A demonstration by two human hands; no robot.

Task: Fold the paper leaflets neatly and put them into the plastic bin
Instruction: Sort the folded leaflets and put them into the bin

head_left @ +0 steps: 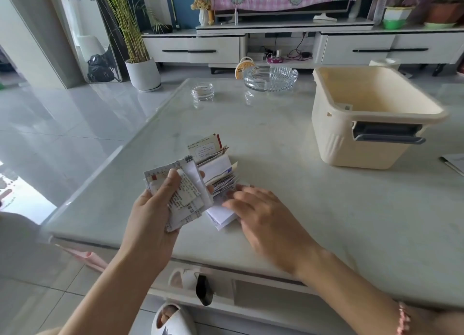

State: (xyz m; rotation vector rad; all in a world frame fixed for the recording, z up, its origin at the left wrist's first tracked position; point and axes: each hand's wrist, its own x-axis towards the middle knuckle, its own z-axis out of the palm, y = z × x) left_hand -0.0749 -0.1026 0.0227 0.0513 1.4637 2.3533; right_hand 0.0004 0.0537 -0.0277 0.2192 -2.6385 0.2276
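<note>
Left hand (150, 209) is raised just above the near part of the table (276, 138) and grips a bundle of leaflets (185, 196). The thumb lies across the printed front and the fingers curl behind; one fingertip shows past the far edge of the bundle. The bundle is messy, with sheets of different sizes fanned out of line.

Right hand (266, 221) is palm down just to the right of the bundle, fingers straight and slightly spread. It is blurred. The fingertips rest on a white folded leaflet (221, 217) that lies flat on the table, partly under the hand. Whether the hand presses it or only touches it cannot be told.

Just beyond both hands a pile of leaflets (218, 166) sits on the table, loosely stacked, edges splayed, with a printed card-like sheet on the far side. The pile touches or overlaps the held bundle; which one cannot be told.

The plastic bin (334, 138), cream with a grey handle, stands upright on the right side of the table, well apart from the hands and the pile. Little of its floor shows.

At the far edge of the table are a glass ashtray (271, 79) and a small glass jar (202, 92) to its left. A loose sheet (455, 162) lies at the right edge of the frame, near the bin. There is a pink bracelet (403, 319) on the right wrist.
</note>
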